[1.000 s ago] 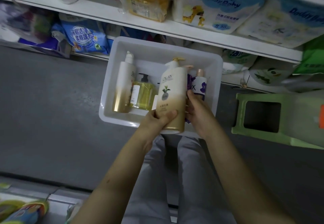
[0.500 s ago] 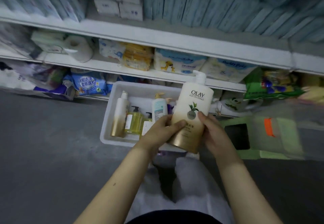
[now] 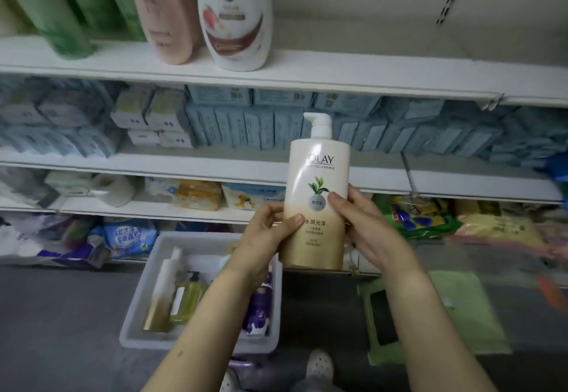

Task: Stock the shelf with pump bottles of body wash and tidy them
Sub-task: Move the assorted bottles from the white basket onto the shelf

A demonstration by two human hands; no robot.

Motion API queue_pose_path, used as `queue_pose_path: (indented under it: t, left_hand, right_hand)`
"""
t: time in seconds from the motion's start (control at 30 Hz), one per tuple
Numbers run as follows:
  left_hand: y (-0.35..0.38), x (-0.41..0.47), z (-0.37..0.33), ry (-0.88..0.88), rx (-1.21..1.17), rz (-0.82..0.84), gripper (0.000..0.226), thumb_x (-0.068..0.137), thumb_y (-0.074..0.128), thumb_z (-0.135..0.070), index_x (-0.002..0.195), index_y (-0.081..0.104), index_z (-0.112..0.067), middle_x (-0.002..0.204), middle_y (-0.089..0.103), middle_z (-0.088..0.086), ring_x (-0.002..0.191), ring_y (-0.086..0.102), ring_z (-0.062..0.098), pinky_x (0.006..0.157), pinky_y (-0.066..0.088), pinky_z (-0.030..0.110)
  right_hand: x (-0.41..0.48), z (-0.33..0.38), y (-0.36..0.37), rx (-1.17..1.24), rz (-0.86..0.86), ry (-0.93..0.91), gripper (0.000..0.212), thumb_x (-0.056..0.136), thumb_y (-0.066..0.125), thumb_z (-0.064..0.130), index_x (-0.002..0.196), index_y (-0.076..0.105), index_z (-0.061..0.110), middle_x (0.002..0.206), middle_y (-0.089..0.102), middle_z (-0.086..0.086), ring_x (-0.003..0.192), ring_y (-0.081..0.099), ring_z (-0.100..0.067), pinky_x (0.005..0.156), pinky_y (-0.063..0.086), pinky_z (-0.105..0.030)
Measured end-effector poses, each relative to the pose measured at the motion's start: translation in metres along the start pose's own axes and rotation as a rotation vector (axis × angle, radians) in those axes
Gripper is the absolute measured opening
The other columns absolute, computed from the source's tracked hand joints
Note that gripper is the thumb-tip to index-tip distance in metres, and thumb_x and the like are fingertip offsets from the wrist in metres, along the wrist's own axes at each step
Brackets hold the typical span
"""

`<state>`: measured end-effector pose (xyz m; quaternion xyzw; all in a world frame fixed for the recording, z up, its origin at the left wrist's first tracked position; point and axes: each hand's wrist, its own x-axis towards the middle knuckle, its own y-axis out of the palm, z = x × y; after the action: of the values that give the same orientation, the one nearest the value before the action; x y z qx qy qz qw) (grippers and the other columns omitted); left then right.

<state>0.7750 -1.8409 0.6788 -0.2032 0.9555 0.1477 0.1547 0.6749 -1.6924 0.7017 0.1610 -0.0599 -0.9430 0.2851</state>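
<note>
1. I hold the Olay pump bottle (image 3: 318, 204) upright in mid-air, in front of the lower shelves and above the white bin (image 3: 135, 324) on the floor.
2. My left hand (image 3: 267, 232) grips its lower left side with the thumb across the label. My right hand (image 3: 365, 232) wraps the right side, thumb by the leaf emblem.
3. I judge the step to be lifting it to the top shelf (image 3: 368, 69). I'd keep it upright, label forward, clear the shelf lip, then set it just right of the Dove bottle (image 3: 235, 17).
4. It is tall, cream fading to gold at the base, with a white pump. The glossy skin looks slick, so a low two-handed grip suits it.
5. A pink bottle (image 3: 164, 13) and green bottles (image 3: 61, 7) stand left of the Dove bottle; more pump bottles wait in the bin.
</note>
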Motion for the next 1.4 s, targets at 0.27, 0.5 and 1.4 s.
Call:
queue_pose_path:
  t: [0.27,0.5,1.4]
  left_hand:
    - [0.022,0.006,-0.047,0.164,0.091,-0.037,0.037,0.083,0.073,-0.016,0.115,0.057,-0.009,0.108,0.065,0.011,0.090,0.069,0.019,0.071,0.052,0.028]
    - [-0.005,0.006,-0.097,0.280,0.171,0.008,0.032,0.085,0.072,-0.019,0.114,0.060,-0.016,0.107,0.065,0.001,0.097,0.065,0.018,0.072,0.048,0.026]
    - [-0.042,0.131,-0.210,0.841,0.612,-0.401,0.101,0.082,0.074,-0.035,0.155,0.006,-0.017,0.163,0.003,0.004,0.149,0.004,0.020,0.118,0.008,0.034]
  right_hand:
    - [0.015,0.046,0.003,0.004,-0.066,-0.167,0.024,0.085,0.070,0.010,0.108,0.064,0.016,0.101,0.075,-0.003,0.088,0.072,-0.016,0.069,0.057,-0.026]
    - [0.016,0.075,0.044,0.039,-0.108,-0.288,0.020,0.089,0.068,0.012,0.106,0.064,0.019,0.099,0.076,0.002,0.090,0.072,-0.015,0.069,0.056,-0.026]
    - [0.120,0.193,0.064,0.011,-0.146,-0.702,0.092,0.052,0.089,0.050,0.132,0.053,0.019,0.125,0.068,-0.001,0.116,0.063,-0.017,0.092,0.052,-0.028]
